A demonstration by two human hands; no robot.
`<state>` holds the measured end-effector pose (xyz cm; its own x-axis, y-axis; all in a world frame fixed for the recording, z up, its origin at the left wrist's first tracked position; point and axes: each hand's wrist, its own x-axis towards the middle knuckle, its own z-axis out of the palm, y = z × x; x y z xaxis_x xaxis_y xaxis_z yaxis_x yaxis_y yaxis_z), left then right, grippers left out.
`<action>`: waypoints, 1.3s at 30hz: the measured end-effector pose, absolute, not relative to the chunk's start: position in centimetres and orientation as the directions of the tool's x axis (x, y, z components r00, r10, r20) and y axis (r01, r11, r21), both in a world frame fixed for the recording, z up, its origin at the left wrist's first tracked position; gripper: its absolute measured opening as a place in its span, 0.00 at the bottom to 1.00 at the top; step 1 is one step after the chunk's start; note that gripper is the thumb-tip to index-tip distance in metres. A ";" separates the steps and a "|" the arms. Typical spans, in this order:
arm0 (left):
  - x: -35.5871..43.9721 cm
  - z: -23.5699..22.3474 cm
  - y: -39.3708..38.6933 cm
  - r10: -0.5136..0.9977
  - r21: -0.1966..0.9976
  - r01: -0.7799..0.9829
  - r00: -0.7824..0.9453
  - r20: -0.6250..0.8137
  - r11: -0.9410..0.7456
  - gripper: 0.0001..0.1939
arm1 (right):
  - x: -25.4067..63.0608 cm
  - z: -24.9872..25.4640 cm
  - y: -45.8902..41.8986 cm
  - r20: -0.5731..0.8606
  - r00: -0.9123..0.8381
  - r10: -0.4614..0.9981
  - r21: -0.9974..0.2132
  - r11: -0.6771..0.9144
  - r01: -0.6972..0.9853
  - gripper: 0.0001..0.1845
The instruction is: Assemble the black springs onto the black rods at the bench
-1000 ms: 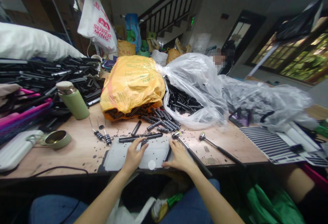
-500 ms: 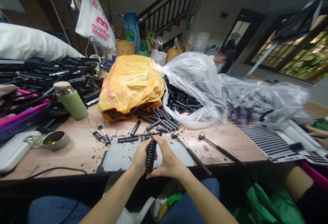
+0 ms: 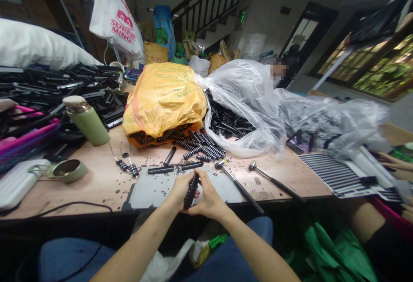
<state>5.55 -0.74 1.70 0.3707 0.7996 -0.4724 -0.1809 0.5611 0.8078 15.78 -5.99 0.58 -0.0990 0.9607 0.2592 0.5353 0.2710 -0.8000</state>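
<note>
Your left hand (image 3: 180, 189) wraps the side of that long black studded plastic piece (image 3: 191, 191), while your right hand (image 3: 210, 197) spans it end to end, thumb low, fingertips high. It's at six o'clock on the flat pale-grey mat (image 3: 145, 191), just above the near edge. I'd keep pressure even at both ends so nothing skews. From there, the yellow plastic sack (image 3: 164, 101) at eleven spills black-and-white ribbed rods (image 3: 211, 145), the clear plastic bag (image 3: 250, 88) at one holds black pieces (image 3: 226, 121), and the round green cup (image 3: 71, 176) sits around nine, contents unclear.
</note>
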 end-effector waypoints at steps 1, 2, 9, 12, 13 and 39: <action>5.6 1.4 -0.6 0.800 0.818 -0.159 0.376 -0.468 0.553 0.13 | 15.7 0.3 -6.0 0.262 -0.082 0.962 -0.801 0.264 0.537 0.58; 5.6 1.0 -0.5 0.805 0.835 -0.135 0.383 -0.452 0.533 0.14 | 15.6 0.0 -6.0 0.262 -0.066 0.963 -0.798 0.255 0.546 0.58; 5.4 -3.5 -1.4 0.896 0.884 0.312 0.388 0.216 -0.349 0.20 | 15.6 -4.2 -5.9 0.321 0.072 0.944 -0.696 0.184 0.694 0.44; 5.4 -5.1 -1.9 0.791 0.666 0.453 0.483 0.375 -0.592 0.22 | 15.2 -5.4 -5.9 0.306 0.096 0.947 -0.650 0.134 0.748 0.38; 5.3 -5.4 -1.8 0.757 0.605 0.475 0.524 0.389 -0.640 0.21 | 15.1 -5.4 -6.0 0.277 0.093 0.956 -0.639 0.111 0.761 0.39; 4.3 -5.2 -2.1 0.648 0.105 0.656 0.685 0.334 -0.747 0.31 | 18.0 3.6 -12.4 0.196 0.307 0.931 -0.563 -0.149 0.813 0.25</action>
<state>4.25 -2.13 -5.18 0.6848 0.6479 0.3336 0.6560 -0.7474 0.1051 18.03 -12.41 3.60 0.3068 0.9314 0.1960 0.8129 -0.1492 -0.5630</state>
